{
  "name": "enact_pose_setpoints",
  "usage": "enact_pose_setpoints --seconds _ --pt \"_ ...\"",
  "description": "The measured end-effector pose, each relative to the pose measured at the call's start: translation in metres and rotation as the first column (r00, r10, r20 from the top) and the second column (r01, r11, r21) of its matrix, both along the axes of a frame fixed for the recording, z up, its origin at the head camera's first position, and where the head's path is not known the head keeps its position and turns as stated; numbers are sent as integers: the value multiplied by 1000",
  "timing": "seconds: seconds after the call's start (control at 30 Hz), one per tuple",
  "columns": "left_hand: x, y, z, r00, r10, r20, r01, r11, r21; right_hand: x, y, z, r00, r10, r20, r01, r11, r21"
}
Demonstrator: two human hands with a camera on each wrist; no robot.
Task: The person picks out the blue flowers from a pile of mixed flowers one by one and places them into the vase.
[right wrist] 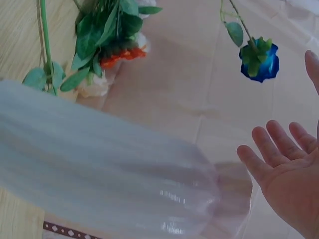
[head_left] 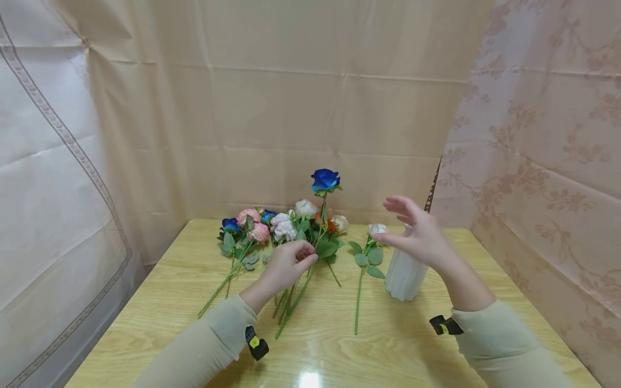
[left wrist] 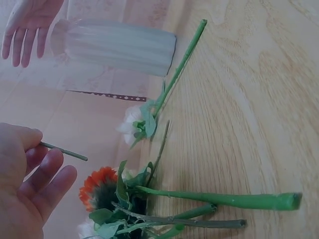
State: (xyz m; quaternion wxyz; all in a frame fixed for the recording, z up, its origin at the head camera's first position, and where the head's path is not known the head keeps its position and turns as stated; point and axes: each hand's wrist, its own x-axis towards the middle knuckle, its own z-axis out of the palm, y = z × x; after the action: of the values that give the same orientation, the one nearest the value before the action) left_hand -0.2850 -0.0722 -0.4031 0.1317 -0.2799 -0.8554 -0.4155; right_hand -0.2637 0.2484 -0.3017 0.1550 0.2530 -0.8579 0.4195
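My left hand (head_left: 285, 265) pinches the thin stem (left wrist: 65, 151) of a blue rose (head_left: 325, 180) between thumb and fingers. The bloom stands upright above the other flowers. On the right, a white ribbed vase (head_left: 405, 275) stands on the table. My right hand (head_left: 421, 237) is beside the vase's mouth, fingers spread and thumb apart, holding nothing. In the right wrist view its fingertips are close to the vase's rim (right wrist: 244, 191). A single white rose (head_left: 377, 230) with green leaves lies just left of the vase, its stem toward me.
Left of centre lies a pile of flowers: pink blooms (head_left: 259, 233), a pale lilac bloom (head_left: 283, 226), white blooms (head_left: 305, 208), an orange flower (left wrist: 99, 186) and blue roses (head_left: 231, 225). Several stems point toward the table's front. A beige curtain (head_left: 271, 118) hangs behind the wooden table (head_left: 160, 323).
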Motion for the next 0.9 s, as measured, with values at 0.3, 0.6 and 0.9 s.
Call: enact_pose_setpoints --seconds 0.3,0.6,0.9 --pt "0 1 -3 1000 -4 -5 4 1000 -16 -5 -21 -7 997 72 -9 -72 997 -26" --pt "1 7 -3 999 -42 25 41 999 19 -10 -35 -16 994 106 17 -104 993 -63" --pt "6 15 -1 998 -50 23 50 999 7 -14 -49 -24 992 117 55 -114 992 -56"
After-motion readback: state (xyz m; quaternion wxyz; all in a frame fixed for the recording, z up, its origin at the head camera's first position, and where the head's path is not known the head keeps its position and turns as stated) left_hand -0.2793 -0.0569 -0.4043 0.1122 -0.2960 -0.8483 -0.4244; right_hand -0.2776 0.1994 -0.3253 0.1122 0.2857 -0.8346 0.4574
